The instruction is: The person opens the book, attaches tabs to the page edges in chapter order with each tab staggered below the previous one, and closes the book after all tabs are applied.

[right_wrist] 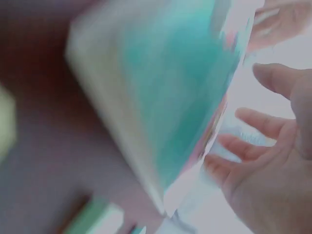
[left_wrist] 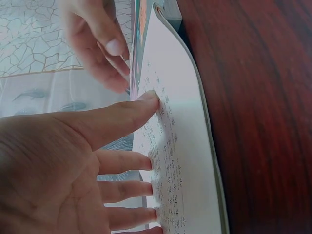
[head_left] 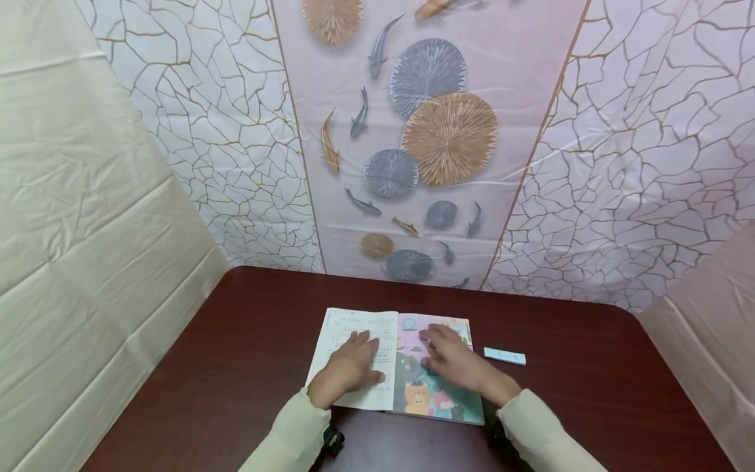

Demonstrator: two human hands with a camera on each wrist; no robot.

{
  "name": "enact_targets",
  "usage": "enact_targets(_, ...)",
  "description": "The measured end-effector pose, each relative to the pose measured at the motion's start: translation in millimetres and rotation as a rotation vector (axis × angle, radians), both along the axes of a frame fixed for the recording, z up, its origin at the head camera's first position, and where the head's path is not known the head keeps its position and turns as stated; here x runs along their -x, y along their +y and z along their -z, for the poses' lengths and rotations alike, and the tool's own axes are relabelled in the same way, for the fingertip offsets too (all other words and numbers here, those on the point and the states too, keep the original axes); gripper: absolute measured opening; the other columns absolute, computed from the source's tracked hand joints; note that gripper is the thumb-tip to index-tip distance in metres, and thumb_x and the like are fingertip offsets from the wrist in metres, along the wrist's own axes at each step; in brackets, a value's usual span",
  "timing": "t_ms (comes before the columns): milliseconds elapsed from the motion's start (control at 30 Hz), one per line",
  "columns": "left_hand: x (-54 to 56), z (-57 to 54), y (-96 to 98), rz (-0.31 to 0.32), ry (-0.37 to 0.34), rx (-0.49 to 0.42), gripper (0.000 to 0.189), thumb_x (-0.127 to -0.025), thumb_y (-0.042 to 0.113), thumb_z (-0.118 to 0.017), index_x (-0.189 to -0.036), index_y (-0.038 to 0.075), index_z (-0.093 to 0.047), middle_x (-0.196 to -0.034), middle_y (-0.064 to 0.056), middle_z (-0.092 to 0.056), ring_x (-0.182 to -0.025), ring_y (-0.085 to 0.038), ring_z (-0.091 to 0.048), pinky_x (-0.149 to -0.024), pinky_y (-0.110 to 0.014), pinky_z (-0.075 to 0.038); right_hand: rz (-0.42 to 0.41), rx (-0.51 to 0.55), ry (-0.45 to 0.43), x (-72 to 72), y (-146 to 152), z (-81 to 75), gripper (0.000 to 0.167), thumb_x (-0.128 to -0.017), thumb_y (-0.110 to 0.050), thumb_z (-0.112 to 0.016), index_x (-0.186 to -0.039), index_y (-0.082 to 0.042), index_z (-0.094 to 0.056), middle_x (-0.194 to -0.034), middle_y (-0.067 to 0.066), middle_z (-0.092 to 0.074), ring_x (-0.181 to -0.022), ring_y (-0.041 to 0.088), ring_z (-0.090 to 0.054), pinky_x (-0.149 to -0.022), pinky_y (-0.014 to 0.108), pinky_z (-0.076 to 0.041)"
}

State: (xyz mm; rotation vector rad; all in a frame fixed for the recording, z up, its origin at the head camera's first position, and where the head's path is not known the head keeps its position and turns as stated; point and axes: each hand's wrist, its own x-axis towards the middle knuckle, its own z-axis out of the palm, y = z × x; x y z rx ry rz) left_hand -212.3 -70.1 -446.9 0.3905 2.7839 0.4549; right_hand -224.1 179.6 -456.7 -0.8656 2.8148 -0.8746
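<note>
Spread fingers of the left hand (head_left: 349, 364) touch the book's (head_left: 395, 354) printed page (head_left: 354, 321) at 9 o'clock; the right hand (head_left: 457, 359), also spread, is over the picture page (head_left: 413, 390) at 3 o'clock, contact unclear. Opening is complete; the bowed paper is not yet flat. Farther toward 3 o'clock, a slim white strip (head_left: 504, 356) lies on the glossy wood-grain table (head_left: 206, 393).

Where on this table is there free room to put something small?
Bare tabletop lies left of the open book, right of the white strip, and more narrowly between book and patterned cloth. Crowded: over the book, where the left hand and right hand are.
</note>
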Motion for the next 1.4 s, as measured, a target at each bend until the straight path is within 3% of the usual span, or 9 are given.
enact_targets(100,0.3,-0.5,-0.6,0.003,0.000,-0.029,0.070,-0.095,0.030,-0.081,-0.153,0.001,-0.053,-0.165,-0.022,-0.038,-0.156,-0.042,-0.031,-0.123,-0.054,-0.033,0.078,-0.095,-0.008,12.8,11.0,-1.7,0.056,-0.098,-0.023,-0.077,-0.142,0.006,-0.058,-0.146,0.031,-0.052,-0.140,0.051,-0.046,-0.113,0.066,-0.039)
enact_targets(233,1.1,0.3,-1.6,0.013,-0.004,-0.048,0.070,-0.095,0.029,-0.081,-0.152,0.000,-0.053,-0.165,-0.023,-0.038,-0.156,-0.043,-0.031,-0.123,-0.055,-0.033,0.136,-0.175,-0.100,26.1,22.0,-4.8,0.074,-0.097,-0.035,-0.078,-0.152,0.005,-0.048,-0.155,0.031,-0.043,-0.144,0.054,-0.038,-0.112,0.070,-0.035)
enact_targets(600,0.9,-1.3,-1.2,0.015,-0.011,-0.053,0.070,-0.096,0.028,-0.080,-0.153,0.000,-0.052,-0.166,-0.023,-0.036,-0.156,-0.043,-0.029,-0.123,-0.054,-0.031,0.140,-0.289,-0.142,43.7,34.6,-9.7,0.097,-0.094,-0.051,-0.078,-0.161,0.004,-0.035,-0.162,0.028,-0.033,-0.148,0.054,-0.028,-0.115,0.074,-0.024)
enact_targets(767,0.3,0.5,-1.2,0.030,-0.014,-0.056,0.071,-0.097,0.030,-0.079,-0.155,0.001,-0.050,-0.167,-0.022,-0.035,-0.157,-0.042,-0.027,-0.124,-0.054,-0.030,0.149,-0.355,-0.126,43.5,34.7,-9.7,0.093,-0.093,-0.052,-0.079,-0.159,0.001,-0.042,-0.163,0.028,-0.034,-0.148,0.054,-0.028,-0.116,0.074,-0.024)
enact_targets(933,-0.9,-0.6,-2.7,0.020,-0.014,-0.064,0.071,-0.096,0.029,-0.080,-0.154,0.000,-0.051,-0.166,-0.023,-0.036,-0.157,-0.042,-0.027,-0.124,-0.054,-0.030,0.162,-0.426,-0.052,36.4,28.0,-9.9,0.085,-0.095,-0.051,-0.076,-0.158,-0.002,-0.045,-0.163,0.027,-0.036,-0.149,0.053,-0.030,-0.117,0.073,-0.024)
enact_targets(1133,-1.4,0.7,-0.4,0.031,-0.009,-0.081,0.071,-0.095,0.027,-0.081,-0.153,-0.001,-0.051,-0.166,-0.024,-0.036,-0.156,-0.044,-0.029,-0.123,-0.055,-0.031,0.182,-0.470,0.093,25.1,27.9,-10.5,0.076,-0.095,-0.050,-0.077,-0.152,-0.005,-0.055,-0.145,0.023,-0.051,-0.133,0.045,-0.046,-0.107,0.067,-0.039)
enact_targets(1300,-1.0,2.1,-0.4,0.037,-0.006,-0.108,0.071,-0.096,0.027,-0.080,-0.153,-0.002,-0.051,-0.166,-0.025,-0.036,-0.156,-0.044,-0.028,-0.123,-0.056,-0.031,0.229,-0.409,0.153,25.3,31.5,-9.6,0.070,-0.089,-0.048,-0.084,-0.142,-0.010,-0.061,-0.127,0.017,-0.061,-0.116,0.038,-0.057,-0.092,0.060,-0.050)
enact_targets(1400,-0.7,2.9,-3.2,0.029,0.000,-0.112,0.071,-0.095,0.026,-0.082,-0.152,-0.003,-0.052,-0.165,-0.026,-0.037,-0.156,-0.045,-0.028,-0.123,-0.057,-0.032,0.277,-0.252,0.055,28.5,33.1,-9.1,0.060,-0.092,-0.040,-0.083,-0.137,-0.009,-0.059,-0.117,0.012,-0.067,-0.098,0.030,-0.067,-0.079,0.051,-0.056)
